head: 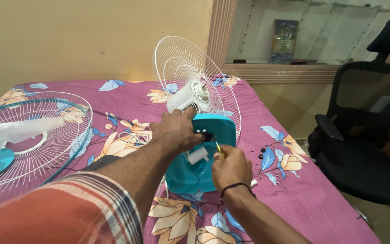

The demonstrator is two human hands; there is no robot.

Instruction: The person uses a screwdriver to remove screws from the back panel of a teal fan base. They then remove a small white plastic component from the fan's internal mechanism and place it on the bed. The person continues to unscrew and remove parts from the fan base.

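Observation:
A table fan lies taken apart on a bed with a magenta floral sheet (127,97). Its teal base (195,174) is tipped up, its open underside showing a white cylinder part (198,155). My left hand (177,131) grips the fan's white neck where it meets the base, just below the motor housing (192,93) and rear wire guard (183,61). My right hand (231,168) holds a thin yellow-handled screwdriver (219,149), its tip pointing into the base near a small black part.
A second wire fan guard (50,135) with teal rim lies at the left, with clear plastic wrap on it. Small black screws (262,151) sit on the sheet right of the base. A black office chair (362,140) stands off the bed's right side.

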